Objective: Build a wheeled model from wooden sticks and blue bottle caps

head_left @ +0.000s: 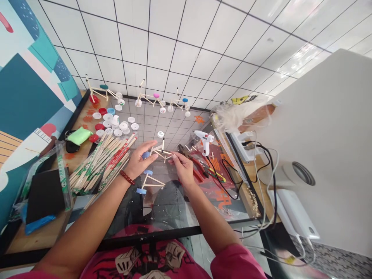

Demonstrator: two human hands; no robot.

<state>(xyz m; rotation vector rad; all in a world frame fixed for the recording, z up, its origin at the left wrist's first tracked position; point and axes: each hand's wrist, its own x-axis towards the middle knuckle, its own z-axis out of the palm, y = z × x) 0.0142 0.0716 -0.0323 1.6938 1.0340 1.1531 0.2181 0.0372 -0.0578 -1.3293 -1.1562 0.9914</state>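
Between my hands is a small wooden stick frame (163,152), with a dark-tipped stick standing up from it. My left hand (141,159) pinches its left end, close to a blue bottle cap (145,155). At the right end, the fingertips of my right hand (182,167) close on a thin stick of the frame. Nearer to me, a triangle of sticks (154,185) with two blue caps (141,191) shows against the glass tabletop (128,217). Just beyond my hands lies a white cap (161,134).
Three stick models with cap wheels (157,101) stand along the tiled wall. Loose caps (114,123), a stick pile (99,166) and a green packet (80,136) lie left. To the right are a white glue gun (205,142), pliers (199,168), a yellow cutter (217,176) and cables (273,174).
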